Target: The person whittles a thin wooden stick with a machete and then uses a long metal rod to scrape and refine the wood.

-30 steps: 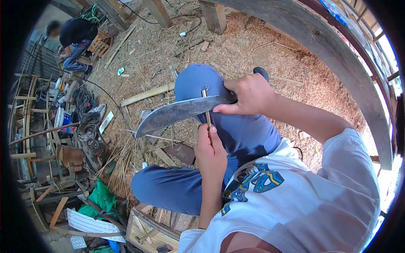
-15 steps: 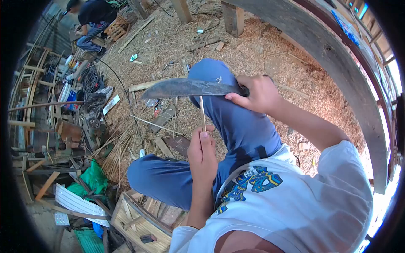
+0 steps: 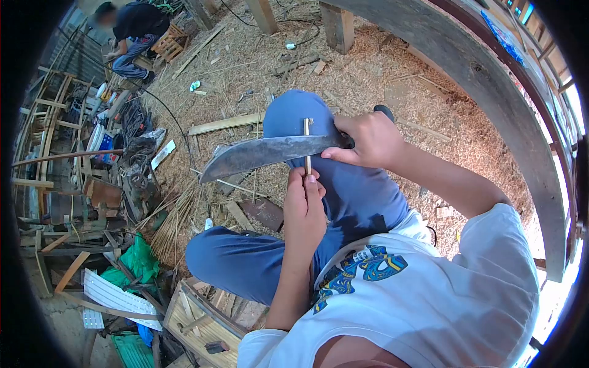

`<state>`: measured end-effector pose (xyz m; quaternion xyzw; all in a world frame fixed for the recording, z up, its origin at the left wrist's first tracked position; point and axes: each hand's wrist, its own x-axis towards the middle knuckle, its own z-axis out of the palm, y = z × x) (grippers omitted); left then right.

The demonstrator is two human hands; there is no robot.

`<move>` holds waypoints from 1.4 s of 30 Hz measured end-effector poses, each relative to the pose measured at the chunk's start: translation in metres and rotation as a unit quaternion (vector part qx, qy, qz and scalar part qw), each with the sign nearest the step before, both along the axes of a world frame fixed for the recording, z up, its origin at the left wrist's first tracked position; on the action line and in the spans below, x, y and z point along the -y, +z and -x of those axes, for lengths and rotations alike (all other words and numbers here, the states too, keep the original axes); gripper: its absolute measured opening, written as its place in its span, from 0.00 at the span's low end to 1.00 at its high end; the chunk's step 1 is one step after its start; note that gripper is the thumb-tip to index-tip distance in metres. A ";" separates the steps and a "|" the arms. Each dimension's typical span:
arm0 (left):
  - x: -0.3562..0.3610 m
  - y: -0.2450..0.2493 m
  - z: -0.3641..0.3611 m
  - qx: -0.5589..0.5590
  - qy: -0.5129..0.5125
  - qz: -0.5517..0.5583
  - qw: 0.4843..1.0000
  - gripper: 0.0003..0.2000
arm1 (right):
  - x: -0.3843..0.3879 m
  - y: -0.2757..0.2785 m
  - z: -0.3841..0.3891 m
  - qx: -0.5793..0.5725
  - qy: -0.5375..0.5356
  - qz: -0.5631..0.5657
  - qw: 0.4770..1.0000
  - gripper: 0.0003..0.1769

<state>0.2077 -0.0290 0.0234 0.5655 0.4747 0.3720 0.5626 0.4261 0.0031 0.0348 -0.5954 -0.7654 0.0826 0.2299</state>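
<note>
My right hand is closed round the dark handle of a machete, its thumb stretched along the base of the blade. The wide grey blade points left above my raised knee. In my left hand, thumb and fingers pinch a thin wooden stick that stands out away from me. The blade lies across the stick, just beyond my left fingertips, and hides a short piece of it. A small pale shaving shows near the stick's far end.
A heavy wooden beam curves along the right. Wood shavings cover the ground. Thin sticks lie bundled at left, near a green plastic bag. A wooden box stands at lower left. Another person sits at the upper left.
The machete has come nearer to my left hand along the stick, and its tip has dropped. My left hand has shifted right and slightly upward. More of the stick shows beyond the blade.
</note>
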 end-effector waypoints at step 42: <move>0.009 0.012 0.011 -0.076 0.022 -0.035 0.996 0.10 | 0.002 0.004 0.004 -0.012 -0.002 -0.013 1.000 0.38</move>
